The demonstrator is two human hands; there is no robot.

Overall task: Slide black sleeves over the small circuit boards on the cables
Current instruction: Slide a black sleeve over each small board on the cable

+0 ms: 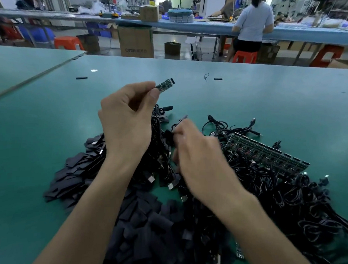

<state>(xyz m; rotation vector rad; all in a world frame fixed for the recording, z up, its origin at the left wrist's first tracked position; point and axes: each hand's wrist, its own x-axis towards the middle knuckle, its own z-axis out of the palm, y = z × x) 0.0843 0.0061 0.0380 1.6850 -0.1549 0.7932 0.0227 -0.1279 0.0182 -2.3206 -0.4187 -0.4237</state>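
Circuit board [165, 84] pinched in raised left hand [126, 118]; blurred right hand [198, 156] among black cables [291, 196], its grip not discernible.

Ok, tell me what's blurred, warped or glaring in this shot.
Head view: the right hand is motion-smeared over the black cable heap; the left hand and the small green circuit board its fingers pinch are crisp; wide-angle distortion bows the green table; a white glare spot sits far left.

Green circuit board [165, 84], black sleeves [71, 176] (teal table [267, 99]).
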